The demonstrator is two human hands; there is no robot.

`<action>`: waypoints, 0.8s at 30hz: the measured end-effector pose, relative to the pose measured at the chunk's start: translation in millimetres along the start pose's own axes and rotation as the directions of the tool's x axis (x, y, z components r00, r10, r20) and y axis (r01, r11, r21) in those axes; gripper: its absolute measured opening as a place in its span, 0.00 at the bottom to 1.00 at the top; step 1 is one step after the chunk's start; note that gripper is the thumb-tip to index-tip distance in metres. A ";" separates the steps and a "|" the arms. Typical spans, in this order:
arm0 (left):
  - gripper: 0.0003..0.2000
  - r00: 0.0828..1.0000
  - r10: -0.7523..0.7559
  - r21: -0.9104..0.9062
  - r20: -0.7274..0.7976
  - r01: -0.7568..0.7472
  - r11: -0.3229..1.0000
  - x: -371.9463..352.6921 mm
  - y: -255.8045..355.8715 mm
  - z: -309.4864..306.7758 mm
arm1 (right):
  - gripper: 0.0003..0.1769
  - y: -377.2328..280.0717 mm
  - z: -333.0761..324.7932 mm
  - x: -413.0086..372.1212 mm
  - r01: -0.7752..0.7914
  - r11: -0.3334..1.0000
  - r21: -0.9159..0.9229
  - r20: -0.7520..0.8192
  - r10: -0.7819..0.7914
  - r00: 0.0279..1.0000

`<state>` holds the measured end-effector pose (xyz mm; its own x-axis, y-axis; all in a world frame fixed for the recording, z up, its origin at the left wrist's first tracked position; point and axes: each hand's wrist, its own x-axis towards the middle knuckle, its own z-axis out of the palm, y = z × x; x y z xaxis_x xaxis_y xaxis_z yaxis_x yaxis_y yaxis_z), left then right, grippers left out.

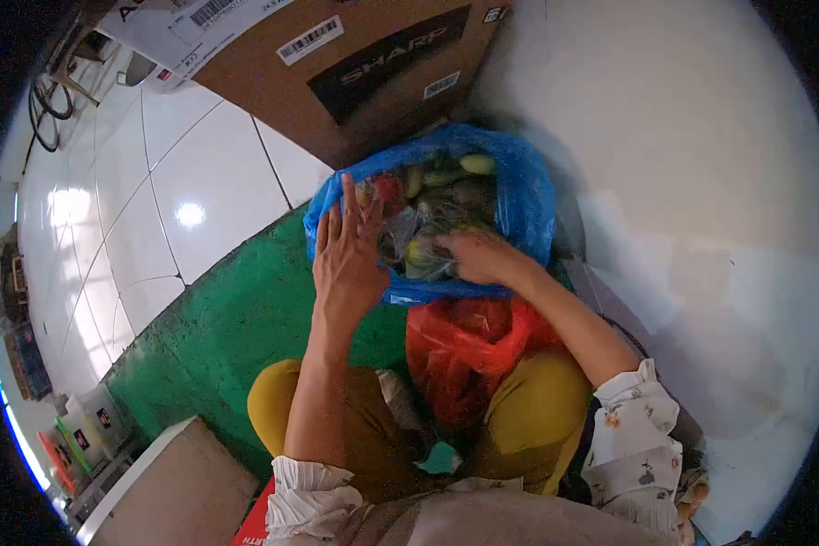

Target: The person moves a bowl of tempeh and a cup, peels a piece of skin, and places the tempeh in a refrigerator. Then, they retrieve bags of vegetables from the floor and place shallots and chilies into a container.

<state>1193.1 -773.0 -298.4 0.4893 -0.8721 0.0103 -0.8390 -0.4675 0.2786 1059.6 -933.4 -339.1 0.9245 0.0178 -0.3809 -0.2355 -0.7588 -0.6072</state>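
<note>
A blue plastic bag (528,196) stands wide open in front of me, filled with vegetables and smaller clear bags. My left hand (348,259) lies over its left side, fingers stretched out and apart. Beside those fingertips is something red (389,189) under clear plastic. Inside the bag, my right hand (484,256) has its fingers closed on a clear plastic bag (428,264) with something yellow-green in it; the fingertips are partly hidden. Toward the back lie a pale green oval vegetable (477,165) and darker green long vegetables (441,177).
A red plastic bag (460,355) sits between my crossed legs and the blue bag. Behind stands a large cardboard box (373,118), with a white wall (682,164) at right. Green flooring (218,309) meets white tiles (109,227) at left. A pale block (177,482) stands lower left.
</note>
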 end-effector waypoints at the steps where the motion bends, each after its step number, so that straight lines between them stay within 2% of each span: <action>1: 0.36 1.000 0.002 -0.002 0.000 -0.002 1.000 0.2 0.6 0.9 | 0.29 2.1 -10.1 1.6 -0.003 1.000 -0.001 -0.001 0.003 1.000; 3: 0.36 1.000 0.006 -0.016 0.002 -0.006 1.000 -1.1 2.9 3.0 | 0.27 9.5 -26.8 6.2 -0.120 0.978 0.173 0.176 0.089 0.980; 5: 0.36 1.000 0.009 -0.030 0.005 -0.009 1.000 -0.2 8.6 2.6 | 0.24 43.4 -28.3 30.2 -0.094 0.995 0.039 -0.018 0.095 0.995; 7: 0.36 1.000 0.010 -0.039 0.006 -0.010 0.999 -0.5 11.8 3.9 | 0.21 64.4 -31.4 60.7 -0.314 0.946 -0.082 -0.334 0.270 0.903; 8: 0.36 1.000 0.010 -0.021 -0.002 -0.010 1.000 0.0 12.1 5.4 | 0.21 70.4 -24.6 78.8 -0.311 0.947 -0.085 -0.338 0.266 0.903; 10: 0.36 1.000 0.009 0.002 -0.015 -0.009 1.000 -0.7 13.5 5.7 | 0.24 82.3 -0.4 114.0 -0.411 0.856 -0.314 -0.413 0.267 0.871; 11: 0.35 1.000 0.003 -0.006 -0.002 -0.003 1.000 -2.1 14.2 4.8 | 0.24 86.4 9.8 122.4 -0.408 0.857 -0.314 -0.417 0.262 0.870; 13: 0.35 1.000 -0.009 -0.012 0.006 0.009 1.000 -3.3 10.4 8.9 | 0.26 97.0 31.4 138.4 -0.356 0.928 -0.112 -0.665 0.196 0.721; 14: 0.38 0.999 0.016 0.046 0.032 -0.018 0.999 -4.2 5.8 16.7 | 0.26 121.7 47.1 152.8 -0.347 0.930 -0.117 -0.665 0.186 0.724; 15: 0.42 0.997 0.036 0.103 0.061 -0.042 0.994 -5.8 2.4 21.1 | 0.27 157.6 62.1 167.8 -0.394 0.854 -0.341 -0.632 0.102 0.768; 16: 0.42 0.998 0.023 0.102 0.065 -0.029 0.994 -7.4 1.9 20.0 | 0.28 180.4 74.7 172.1 -0.414 0.730 -0.544 -0.574 0.035 0.818; 17: 0.43 0.999 0.008 0.098 0.053 -0.013 0.995 -7.7 3.7 16.9 | 0.28 182.5 80.7 162.3 -0.406 0.733 -0.546 -0.563 0.038 0.826; 22: 0.44 0.996 -0.093 0.051 0.017 0.092 0.994 -2.7 8.8 10.3 | 0.27 177.8 64.2 132.8 -0.442 0.863 -0.245 -0.301 0.366 0.881; 23: 0.39 0.996 -0.086 0.007 -0.022 0.086 0.996 -2.8 9.0 10.0 | 0.27 184.2 66.6 133.4 -0.433 0.866 -0.251 -0.299 0.356 0.885; 24: 0.34 0.995 -0.081 -0.035 -0.063 0.079 0.996 -3.4 9.0 10.2 | 0.31 205.0 80.8 140.0 -0.451 0.812 -0.369 -0.385 0.309 0.870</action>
<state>1181.4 -775.8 -305.8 0.5694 -0.8207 0.0479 -0.7889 -0.5291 0.3125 1116.5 -1033.8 -573.3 0.8468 -0.4691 -0.2506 -0.4980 -0.8648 -0.0641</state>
